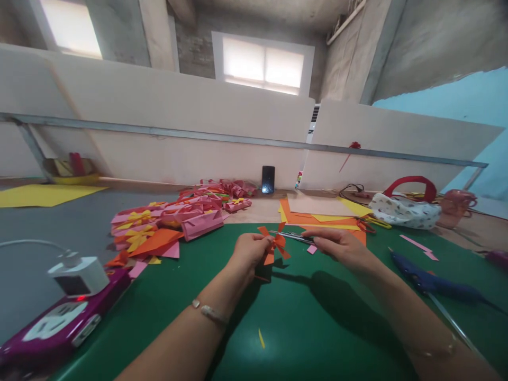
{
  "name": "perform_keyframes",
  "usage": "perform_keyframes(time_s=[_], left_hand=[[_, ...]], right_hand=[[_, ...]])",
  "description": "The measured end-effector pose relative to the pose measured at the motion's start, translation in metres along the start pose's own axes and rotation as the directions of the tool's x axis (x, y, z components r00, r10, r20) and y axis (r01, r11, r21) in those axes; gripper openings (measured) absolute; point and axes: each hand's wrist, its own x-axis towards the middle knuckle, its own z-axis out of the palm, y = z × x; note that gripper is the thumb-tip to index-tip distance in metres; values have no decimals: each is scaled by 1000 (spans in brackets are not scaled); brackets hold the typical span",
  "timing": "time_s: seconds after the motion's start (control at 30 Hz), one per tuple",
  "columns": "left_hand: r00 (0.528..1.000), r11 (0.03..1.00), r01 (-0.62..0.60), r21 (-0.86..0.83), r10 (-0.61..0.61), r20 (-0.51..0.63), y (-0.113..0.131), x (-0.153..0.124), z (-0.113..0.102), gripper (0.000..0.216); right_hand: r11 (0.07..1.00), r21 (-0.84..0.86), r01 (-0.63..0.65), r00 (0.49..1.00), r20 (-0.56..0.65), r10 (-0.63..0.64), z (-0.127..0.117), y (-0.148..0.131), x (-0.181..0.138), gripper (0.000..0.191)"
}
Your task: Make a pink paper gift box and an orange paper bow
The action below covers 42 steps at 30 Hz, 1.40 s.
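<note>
My left hand (254, 251) pinches an orange paper bow (280, 242) with flared tails, held just above the green mat (246, 312). My right hand (337, 244) grips a slim silver metal tool with two long prongs (292, 236). Its tips point left and reach the upper part of the bow; whether they touch it I cannot tell. The tool's rear end is hidden in my fingers. Below it lies a small pink paper scrap (312, 249). A folded paper piece (263, 272) shows dimly under the bow.
Left of my hands is a heap of pink folded paper pieces (204, 225) with yellow bows (141, 238). A purple power strip (59, 328) holds a white charger (79, 275). Rightward lie a blue glue gun (436, 283), paper sheets (317, 209) and a cloth bag (405, 209). A phone (268, 179) stands behind.
</note>
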Motion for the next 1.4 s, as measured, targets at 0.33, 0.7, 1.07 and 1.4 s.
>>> perform_keyframes(time_s=[0.33, 0.7, 1.07, 1.4], left_hand=[[996, 986, 62, 153, -70, 50, -2, 3, -2, 22], [1000, 997, -11, 75, 9, 22, 1, -1, -1, 18], [991, 991, 102, 84, -108, 73, -5, 5, 0, 26], [990, 993, 116, -31, -113, 80, -7, 7, 0, 18]], right_hand=[[998, 7, 67, 996, -62, -66, -7, 9, 3, 22], [997, -6, 74, 995, -73, -74, -6, 12, 5, 18], [993, -82, 86, 994, -57, -91, -7, 13, 4, 20], [992, -107, 66, 997, -32, -70, -7, 13, 5, 23]])
